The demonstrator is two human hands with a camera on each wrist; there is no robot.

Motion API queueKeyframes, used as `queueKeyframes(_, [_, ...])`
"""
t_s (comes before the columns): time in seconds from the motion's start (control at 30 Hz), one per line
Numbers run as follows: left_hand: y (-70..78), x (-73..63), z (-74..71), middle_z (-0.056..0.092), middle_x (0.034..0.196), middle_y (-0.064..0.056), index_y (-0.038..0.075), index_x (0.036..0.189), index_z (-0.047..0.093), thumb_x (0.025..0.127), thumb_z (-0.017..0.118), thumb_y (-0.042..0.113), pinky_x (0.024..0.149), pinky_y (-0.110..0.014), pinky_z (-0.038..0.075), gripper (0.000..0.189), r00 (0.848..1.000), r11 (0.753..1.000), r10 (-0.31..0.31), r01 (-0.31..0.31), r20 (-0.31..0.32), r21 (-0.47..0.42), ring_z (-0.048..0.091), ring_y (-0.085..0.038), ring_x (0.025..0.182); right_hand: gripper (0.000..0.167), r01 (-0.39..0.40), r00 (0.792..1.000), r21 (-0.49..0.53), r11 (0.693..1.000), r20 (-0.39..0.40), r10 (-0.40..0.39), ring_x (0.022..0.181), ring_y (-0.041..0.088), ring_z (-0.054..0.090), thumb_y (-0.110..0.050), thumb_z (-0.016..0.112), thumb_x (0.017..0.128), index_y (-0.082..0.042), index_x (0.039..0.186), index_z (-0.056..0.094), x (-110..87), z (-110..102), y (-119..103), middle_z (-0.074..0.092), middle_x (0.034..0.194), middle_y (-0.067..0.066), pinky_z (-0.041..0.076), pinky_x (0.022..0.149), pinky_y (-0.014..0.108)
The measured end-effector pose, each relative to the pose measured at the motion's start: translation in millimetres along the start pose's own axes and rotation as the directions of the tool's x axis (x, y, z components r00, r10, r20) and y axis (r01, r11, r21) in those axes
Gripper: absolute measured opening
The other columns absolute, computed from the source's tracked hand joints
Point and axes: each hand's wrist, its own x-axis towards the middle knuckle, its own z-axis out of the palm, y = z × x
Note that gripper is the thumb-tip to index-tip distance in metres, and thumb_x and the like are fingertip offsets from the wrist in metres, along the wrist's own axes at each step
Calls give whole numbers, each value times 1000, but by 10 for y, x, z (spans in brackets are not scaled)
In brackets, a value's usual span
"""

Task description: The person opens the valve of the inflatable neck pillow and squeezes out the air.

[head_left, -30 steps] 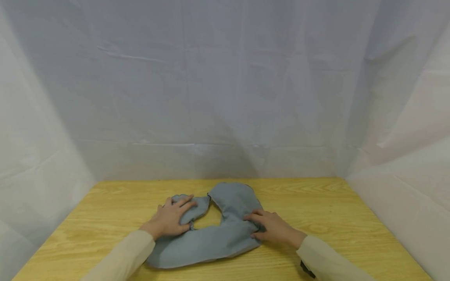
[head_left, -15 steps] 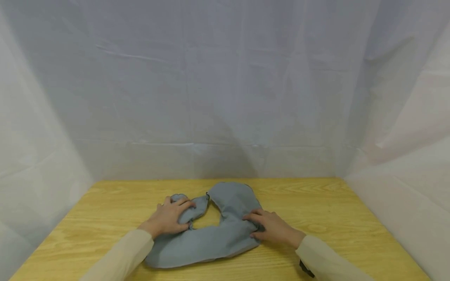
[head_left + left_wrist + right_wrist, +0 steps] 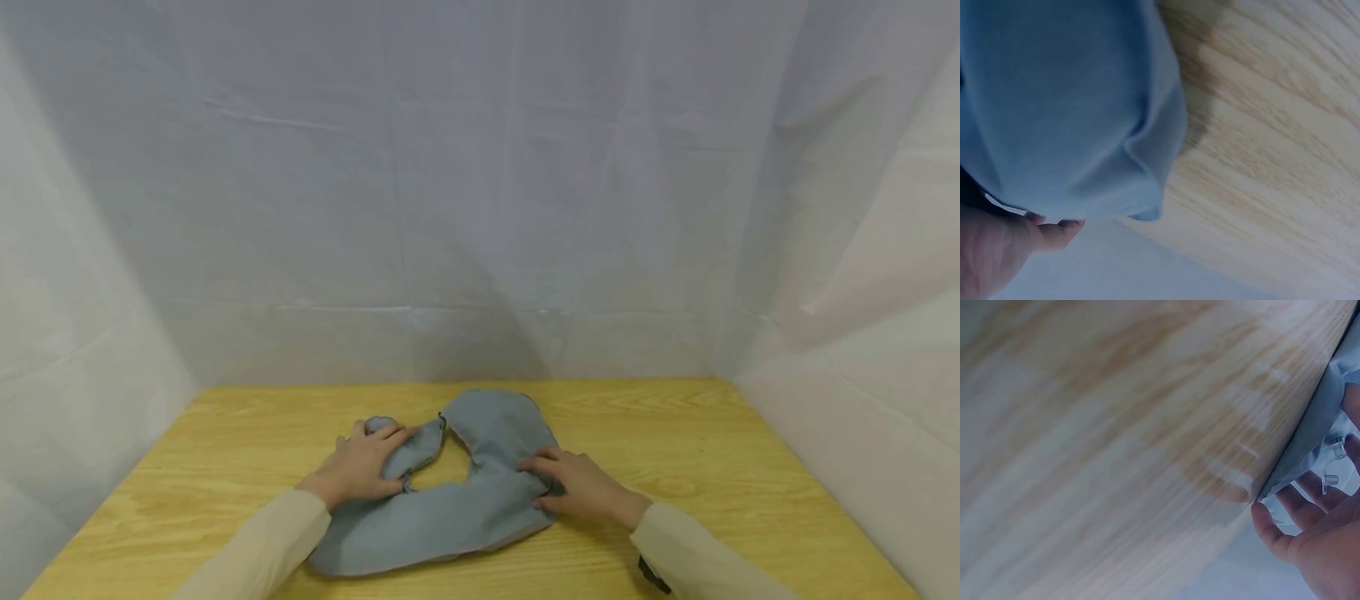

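Pillow (image 3: 420,527) is being touched on table (image 3: 720,467) by left hand (image 3: 354,468), fingers spread, and right hand (image 3: 588,492), fingers parted. Clear valve (image 3: 1337,450) is being shown only by right wrist view.

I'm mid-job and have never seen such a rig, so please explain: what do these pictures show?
No robot here: a person works bare-handed. The wide picture comes from a head-worn camera looking forward and down; the two close ones come from a camera on each wrist. On the yellow wood-grain table lies a grey-blue fabric cushion, curving around a gap. The left hand rests on it, fingers spread; the right hand touches its right edge, though I can't tell whether it grips.
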Motion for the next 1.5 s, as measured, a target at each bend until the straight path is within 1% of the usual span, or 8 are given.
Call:
queueKeyframes(0.23, [21,23,8,47,132,-2,26,134,46,73,70,39,72,-72,35,66,999,999,-28,28,21,-27,39,-50,112,47,-3,1000,5,1000,-4,3,102,25,57,-34,65,83,-24,127,52,-11,9,6,52,121,4,43,79,50])
queueKeyframes(0.47, [26,40,-21,45,132,-4,25,130,50,74,70,38,72,-69,37,61,999,999,-28,29,27,-39,38,-49,111,46,-3,1000,3,1000,-8,3,102,23,57,-34,65,83,-24,127,53,5,6,22,52,120,3,43,79,49])
queueKeyframes(0.63, [14,36,-27,30,142,-14,28,130,49,75,68,41,69,-65,39,59,999,999,-41,42,30,-24,38,-48,112,47,5,1000,-18,1000,-10,-5,102,20,56,-37,64,84,-27,127,51,24,22,59,52,120,1,44,79,46])
queueKeyframes(0.73, [7,29,-28,23,145,-22,28,129,50,75,68,41,72,-68,37,59,998,998,-54,55,29,-39,35,-51,116,46,11,1000,-13,1000,-11,-11,102,19,56,-37,64,84,-27,127,52,31,26,70,52,120,1,44,79,46])
queueKeyframes(0.83, [5,22,-24,20,146,-26,28,130,49,75,68,40,76,-71,34,60,997,995,-65,67,35,-68,33,-54,118,46,8,1000,-8,1000,-6,-8,101,19,56,-37,64,83,-27,127,52,32,31,74,52,120,1,44,79,46])
queueKeyframes(1.0, [-4,12,2,21,145,-28,27,131,49,75,68,39,79,-72,31,60,996,991,-77,81,39,-103,30,-55,121,47,0,1000,1,1000,-1,0,102,20,56,-37,64,83,-27,127,51,31,42,78,52,121,1,44,79,48])
queueKeyframes(1.23, [-8,-12,30,32,139,-26,26,130,50,73,70,36,84,-73,27,61,997,985,-76,77,18,-156,23,-61,123,46,4,1000,4,1000,4,-4,100,19,57,-38,64,83,-27,127,52,31,52,79,52,120,1,44,78,47])
queueKeyframes(1.5, [-23,-11,75,40,130,-21,25,130,50,74,70,35,82,-65,34,60,999,989,-45,46,10,-142,41,-49,113,46,-5,1000,4,1000,5,5,100,22,57,-35,65,83,-25,126,53,24,40,45,52,119,2,44,78,49])
